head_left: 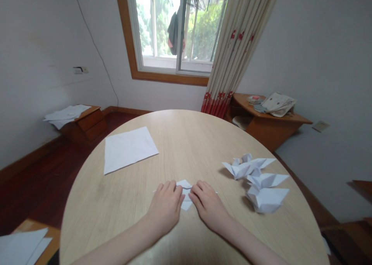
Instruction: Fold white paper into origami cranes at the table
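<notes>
Here, my left hand (165, 207) and right hand (208, 206) pin a crisp folded white paper (186, 191) between them, fingers pressed close on it. Beneath lies a smooth wood-grain table (124, 203).

On the round table (186, 137) before me, a paper sheet (129, 150) lies left, folded paper figures (255, 183) right.

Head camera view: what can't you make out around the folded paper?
All head view:
- Folded white paper: its middle is hidden under the left hand and right hand.
- Paper sheets at lower left: cut off by the frame edge.
- Small round item on the wooden side table: too small to identify.
</notes>
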`<state>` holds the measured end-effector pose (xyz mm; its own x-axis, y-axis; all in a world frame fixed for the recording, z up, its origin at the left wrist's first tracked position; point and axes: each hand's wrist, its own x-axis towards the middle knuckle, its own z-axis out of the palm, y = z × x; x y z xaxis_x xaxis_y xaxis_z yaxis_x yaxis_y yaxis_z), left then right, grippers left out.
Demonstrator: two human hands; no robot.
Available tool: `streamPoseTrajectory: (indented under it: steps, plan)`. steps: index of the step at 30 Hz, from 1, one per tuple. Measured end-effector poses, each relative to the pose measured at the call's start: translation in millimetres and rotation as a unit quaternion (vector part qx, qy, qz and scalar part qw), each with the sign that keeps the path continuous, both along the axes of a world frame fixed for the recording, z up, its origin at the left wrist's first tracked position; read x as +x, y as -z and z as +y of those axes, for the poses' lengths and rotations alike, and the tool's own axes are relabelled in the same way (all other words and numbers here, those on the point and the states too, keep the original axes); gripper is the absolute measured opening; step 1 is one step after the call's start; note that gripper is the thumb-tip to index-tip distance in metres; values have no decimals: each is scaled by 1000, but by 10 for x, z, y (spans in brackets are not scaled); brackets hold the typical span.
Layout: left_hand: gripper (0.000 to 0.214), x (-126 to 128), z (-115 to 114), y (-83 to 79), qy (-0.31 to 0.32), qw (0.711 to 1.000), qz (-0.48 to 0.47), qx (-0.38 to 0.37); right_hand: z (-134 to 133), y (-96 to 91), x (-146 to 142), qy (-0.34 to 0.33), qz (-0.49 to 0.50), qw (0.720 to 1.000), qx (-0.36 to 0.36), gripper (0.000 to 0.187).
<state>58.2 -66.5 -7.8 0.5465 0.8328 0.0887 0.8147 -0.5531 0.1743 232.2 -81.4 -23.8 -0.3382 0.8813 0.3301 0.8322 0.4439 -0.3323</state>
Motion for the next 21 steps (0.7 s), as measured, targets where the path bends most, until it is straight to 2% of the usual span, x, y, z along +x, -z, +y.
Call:
streamPoseTrajectory:
  steps: [8, 13, 21]
  plan:
    - [23, 2, 49, -6, -14, 1000, -7, -7, 23, 42, -7, 2, -45, 999, 26, 18]
    - [23, 11, 55, -20, -14, 1000, 3, -2, 23, 68, 2, 4, -38, 998, 57, 22]
    - [23, 11, 58, -24, -9, 1000, -3, 13, 22, 62, -11, 12, -42, 997, 61, 23]
